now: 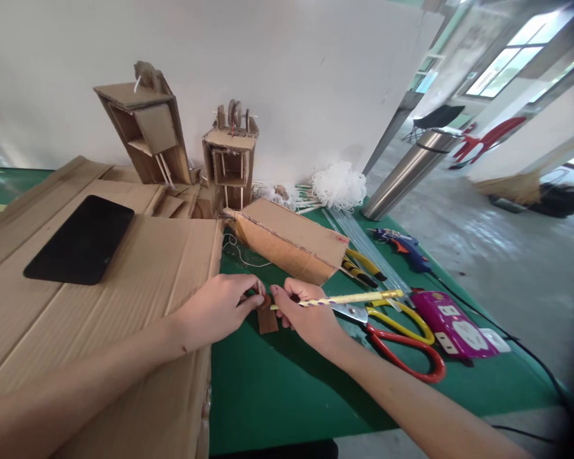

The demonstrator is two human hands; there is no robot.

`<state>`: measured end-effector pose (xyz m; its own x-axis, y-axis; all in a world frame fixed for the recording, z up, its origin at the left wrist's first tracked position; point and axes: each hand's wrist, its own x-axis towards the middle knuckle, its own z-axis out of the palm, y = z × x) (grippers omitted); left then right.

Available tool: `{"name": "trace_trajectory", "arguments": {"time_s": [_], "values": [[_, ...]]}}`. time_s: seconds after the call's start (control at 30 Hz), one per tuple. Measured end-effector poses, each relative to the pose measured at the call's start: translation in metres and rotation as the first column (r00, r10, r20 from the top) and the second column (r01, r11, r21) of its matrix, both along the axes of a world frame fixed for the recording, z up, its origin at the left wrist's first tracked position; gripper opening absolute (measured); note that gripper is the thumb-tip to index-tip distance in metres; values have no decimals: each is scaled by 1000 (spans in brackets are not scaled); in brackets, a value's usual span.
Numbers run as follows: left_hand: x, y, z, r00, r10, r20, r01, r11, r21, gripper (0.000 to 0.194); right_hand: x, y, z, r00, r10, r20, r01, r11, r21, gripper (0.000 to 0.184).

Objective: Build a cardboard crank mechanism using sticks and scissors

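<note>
My left hand is closed in a pinch on a small brown cardboard piece, partly hidden by the fingers. My right hand grips a pale yellow patterned pencil that lies across it, eraser end out to the right. The pencil's tip reaches the small piece; whether it touches cannot be made out. Just below the fingertips is a flat cardboard strip. Scissors with one red and one yellow handle lie beside my right wrist, their blades partly behind the hand.
A long cardboard box lies beyond my hands, with yellow-black pliers beside it. Two cardboard structures stand near the wall. A black tablet rests on cardboard sheets. Rightward are a glue gun, purple power strip and steel flask.
</note>
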<state>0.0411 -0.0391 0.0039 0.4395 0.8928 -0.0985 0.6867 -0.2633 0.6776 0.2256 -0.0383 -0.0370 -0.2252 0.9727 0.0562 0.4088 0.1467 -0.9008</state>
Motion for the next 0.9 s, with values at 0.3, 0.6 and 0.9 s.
{"name": "trace_trajectory", "arguments": {"time_s": [0.3,0.6,0.9], "values": [[1,0,2,1000,-9,10,9,1000,6,18,-1,1,1,1000,13,10,-13,1000,14,39],[1,-1,2,999,-20,25,19,998,65,16,0,0,3,1000,22,15,-22,1000,8,40],[-1,-4,2,999,-19,47,14,993,114,14,-1,0,3,999,-12,-51,10,999,-33,42]]}}
